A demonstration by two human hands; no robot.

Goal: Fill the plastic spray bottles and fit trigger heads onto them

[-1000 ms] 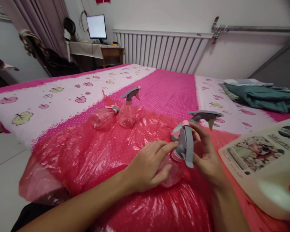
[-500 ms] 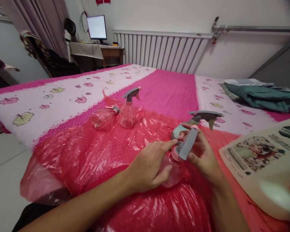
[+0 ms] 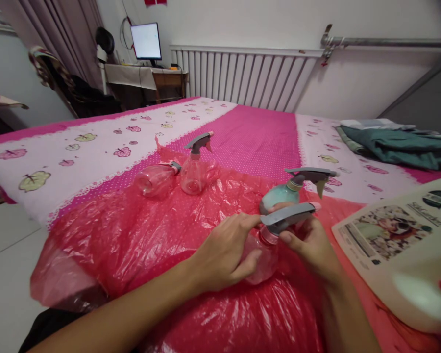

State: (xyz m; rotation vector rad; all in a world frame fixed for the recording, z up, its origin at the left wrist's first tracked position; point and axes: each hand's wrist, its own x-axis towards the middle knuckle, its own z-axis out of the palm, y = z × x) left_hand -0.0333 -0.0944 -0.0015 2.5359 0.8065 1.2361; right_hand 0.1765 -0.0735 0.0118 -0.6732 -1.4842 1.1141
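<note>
Holds the bottle (image 3: 263, 264) low in front of the body, over the red plastic sheet (image 3: 132, 245), with both hands. Grips its clear round body with the left hand (image 3: 224, 250), with the thumb on the near side and the index finger reaching up to the grey spray head (image 3: 288, 215). Has the right hand (image 3: 310, 245) closed around the spray head, with the thumb just beside the pink collar (image 3: 269, 237) and with the other fingers mostly behind. Cannot tell the exact position of those hidden fingers. Points the pink nozzle (image 3: 317, 206) toward the right. Cannot tell if the bottle touches the sheet below.

Has the green bottle (image 3: 279, 197) just beyond the right hand, leaning in this view and partly covered by the fingers. Keeps two more clear bottles well apart from the hands, farther to the left on the sheet: one upright bottle (image 3: 193, 176) and, near it, one lying bottle (image 3: 154, 180). Has the big cream jug (image 3: 393, 274) at the right side, with a picture on its label. Shows farther back, on the pink and white bedspread (image 3: 264, 127), the folded clothes (image 3: 393, 142).
</note>
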